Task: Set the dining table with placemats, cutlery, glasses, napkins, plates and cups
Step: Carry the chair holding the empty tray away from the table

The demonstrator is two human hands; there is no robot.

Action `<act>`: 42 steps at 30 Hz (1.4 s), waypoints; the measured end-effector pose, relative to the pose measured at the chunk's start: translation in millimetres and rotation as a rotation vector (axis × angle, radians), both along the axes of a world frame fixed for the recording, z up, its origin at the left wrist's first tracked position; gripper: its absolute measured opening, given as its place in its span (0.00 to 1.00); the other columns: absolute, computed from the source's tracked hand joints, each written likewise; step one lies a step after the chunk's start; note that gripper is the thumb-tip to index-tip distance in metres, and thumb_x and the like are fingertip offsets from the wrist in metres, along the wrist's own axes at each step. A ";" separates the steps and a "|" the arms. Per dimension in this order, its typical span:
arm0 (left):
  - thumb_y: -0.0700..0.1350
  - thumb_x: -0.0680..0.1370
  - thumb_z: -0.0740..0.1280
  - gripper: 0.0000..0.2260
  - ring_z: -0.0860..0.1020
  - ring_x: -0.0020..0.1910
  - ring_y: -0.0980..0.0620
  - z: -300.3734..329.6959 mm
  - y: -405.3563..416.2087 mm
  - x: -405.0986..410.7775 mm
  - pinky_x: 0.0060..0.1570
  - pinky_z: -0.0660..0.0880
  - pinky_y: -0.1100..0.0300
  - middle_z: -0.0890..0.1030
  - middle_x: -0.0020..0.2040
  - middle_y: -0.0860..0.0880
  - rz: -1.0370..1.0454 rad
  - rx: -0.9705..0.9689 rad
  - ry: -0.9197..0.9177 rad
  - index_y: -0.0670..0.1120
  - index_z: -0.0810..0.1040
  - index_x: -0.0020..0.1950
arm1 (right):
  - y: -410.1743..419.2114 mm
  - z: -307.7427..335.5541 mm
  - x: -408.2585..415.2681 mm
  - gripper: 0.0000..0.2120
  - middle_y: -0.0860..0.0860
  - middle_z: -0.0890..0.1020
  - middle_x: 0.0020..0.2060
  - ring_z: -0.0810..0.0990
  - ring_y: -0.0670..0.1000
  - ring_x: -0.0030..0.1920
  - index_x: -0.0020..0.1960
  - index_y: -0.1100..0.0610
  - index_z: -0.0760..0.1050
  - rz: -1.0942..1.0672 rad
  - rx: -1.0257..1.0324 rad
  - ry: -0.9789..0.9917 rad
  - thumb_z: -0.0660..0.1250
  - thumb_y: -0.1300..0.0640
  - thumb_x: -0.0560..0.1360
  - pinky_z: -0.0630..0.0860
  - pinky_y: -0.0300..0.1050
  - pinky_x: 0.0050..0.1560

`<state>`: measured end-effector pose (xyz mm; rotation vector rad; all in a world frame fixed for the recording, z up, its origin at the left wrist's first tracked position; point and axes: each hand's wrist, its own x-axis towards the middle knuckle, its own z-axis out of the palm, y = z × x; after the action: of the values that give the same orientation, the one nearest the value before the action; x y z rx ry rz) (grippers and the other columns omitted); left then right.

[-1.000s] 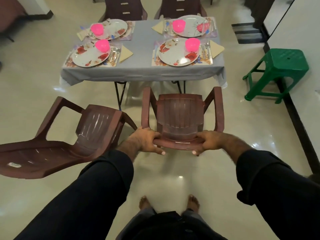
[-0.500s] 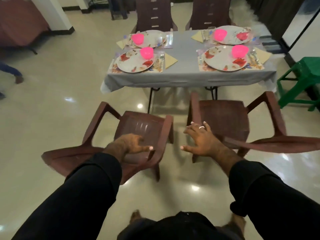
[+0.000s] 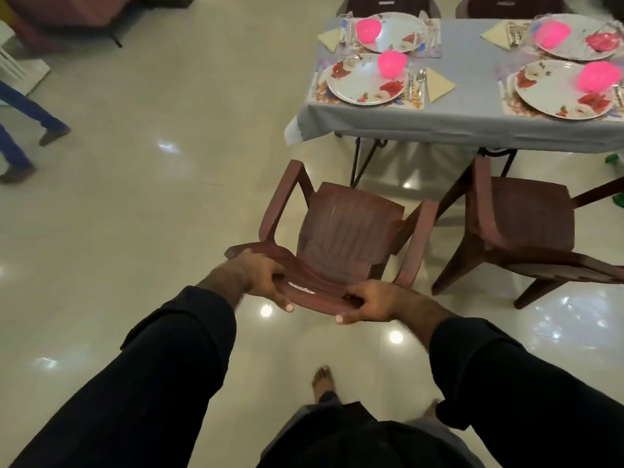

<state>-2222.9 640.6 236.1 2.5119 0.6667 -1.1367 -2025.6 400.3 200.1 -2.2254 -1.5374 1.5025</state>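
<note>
Both hands, left hand (image 3: 260, 280) and right hand (image 3: 369, 304), curl round the top edge of a brown chair (image 3: 341, 238), which faces the table (image 3: 439, 123). Plates (image 3: 366, 79) and pink cups (image 3: 391, 64) sit on placemats there. Open floor (image 3: 169, 197) lies left; another chair (image 3: 526, 224) stands just right.

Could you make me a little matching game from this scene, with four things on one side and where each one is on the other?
Things:
1. brown plastic armchair with a white sticker
2. second brown plastic armchair
3. pink plastic cup
4. folded yellow paper napkin

Places:
A. on a floral plate
B. on the grey tablecloth, right of the cutlery
C. held by its backrest in both hands
D. standing on the floor, untouched

Pairs: 1-C, 2-D, 3-A, 4-B
</note>
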 end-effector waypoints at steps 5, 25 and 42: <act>0.73 0.66 0.71 0.27 0.80 0.58 0.52 -16.8 -4.8 1.3 0.66 0.70 0.46 0.84 0.54 0.60 -0.258 0.110 -0.077 0.62 0.80 0.61 | 7.3 1.5 -26.3 0.13 0.47 0.82 0.45 0.81 0.51 0.43 0.51 0.47 0.76 0.156 0.132 -0.381 0.68 0.46 0.67 0.78 0.45 0.43; 0.62 0.72 0.67 0.17 0.80 0.40 0.54 -29.8 -32.8 190.8 0.46 0.80 0.55 0.83 0.40 0.57 -0.119 0.190 -0.299 0.57 0.87 0.54 | -5.2 9.6 171.8 0.07 0.44 0.79 0.42 0.80 0.47 0.44 0.51 0.43 0.78 -0.105 0.090 -0.521 0.69 0.45 0.74 0.82 0.52 0.54; 0.71 0.66 0.59 0.31 0.84 0.52 0.52 -55.9 -20.8 185.4 0.55 0.83 0.50 0.86 0.56 0.59 -0.164 0.158 -0.408 0.62 0.85 0.63 | -7.4 10.0 173.4 0.09 0.46 0.78 0.40 0.79 0.49 0.42 0.50 0.47 0.77 -0.075 0.088 -0.480 0.68 0.45 0.72 0.83 0.53 0.52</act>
<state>-2037.5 619.9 180.2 2.8547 0.4599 -0.6004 -1852.2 392.8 210.0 -2.6859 -1.5597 0.8980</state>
